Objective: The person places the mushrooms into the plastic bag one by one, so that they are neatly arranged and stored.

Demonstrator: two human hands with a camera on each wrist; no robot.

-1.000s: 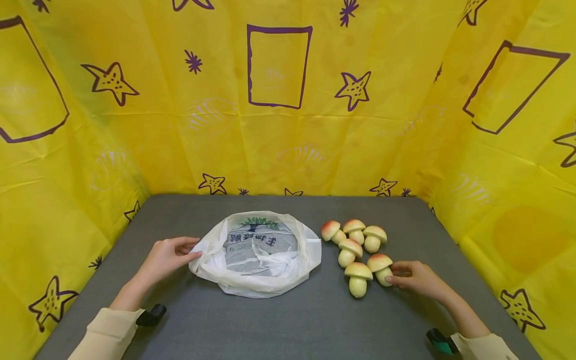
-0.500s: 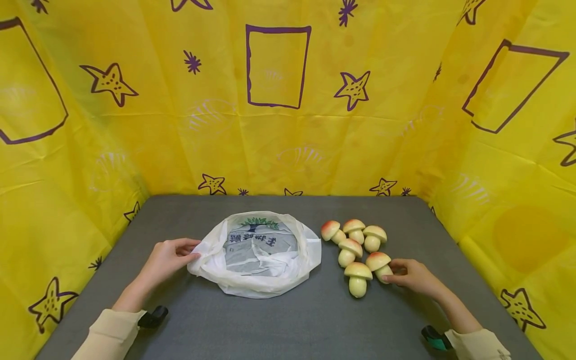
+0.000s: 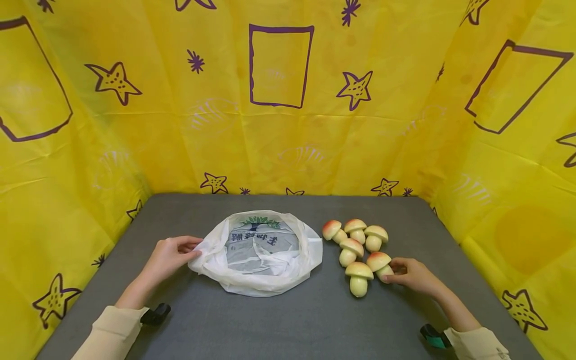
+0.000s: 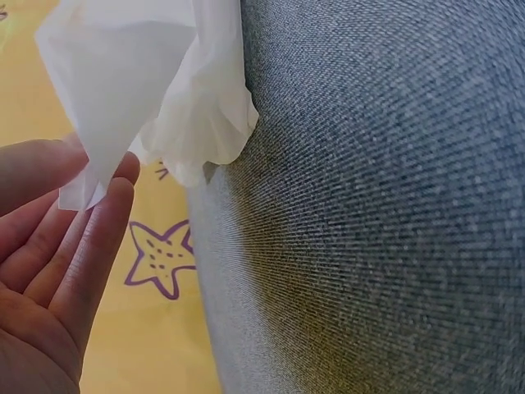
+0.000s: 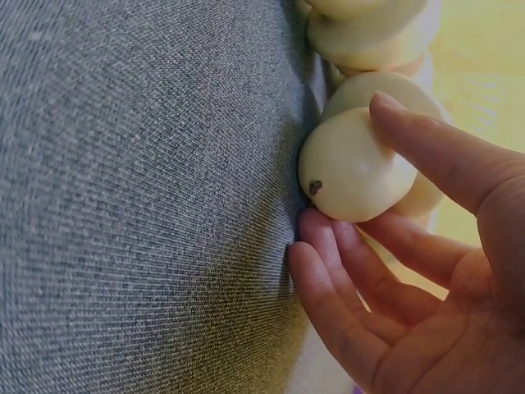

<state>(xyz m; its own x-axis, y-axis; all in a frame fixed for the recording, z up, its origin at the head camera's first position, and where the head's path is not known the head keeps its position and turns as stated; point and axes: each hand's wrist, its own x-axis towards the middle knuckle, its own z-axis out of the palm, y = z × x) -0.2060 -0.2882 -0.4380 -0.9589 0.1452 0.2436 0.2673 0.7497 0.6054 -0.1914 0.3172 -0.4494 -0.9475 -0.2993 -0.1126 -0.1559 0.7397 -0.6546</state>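
A white plastic bag [image 3: 270, 287] lies on the table with its mouth spread wide; dark printing and green leaves show inside. My left hand [image 3: 170, 257] pinches the bag's left edge between thumb and fingers, and the left wrist view shows the thin film [image 4: 107, 98] between them. On the right, my right hand [image 3: 416, 276] holds a toy mushroom [image 3: 379, 261] with a red-tinged cap by its stem. Seen from the right wrist, the thumb is on one side of the pale stem [image 5: 353, 168] and the fingers on the other. That mushroom still sits at the table.
Several more toy mushrooms [image 3: 358, 277] are grouped between the bag and my right hand, the rest of them [image 3: 351, 247] farther back. The grey table [image 3: 279, 325] is enclosed by yellow patterned cloth [image 3: 288, 140] at the back and sides.
My right hand and the mushroom it holds have shifted very slightly left and away from me. My left hand stays at the bag's edge, and the other mushrooms have not moved.
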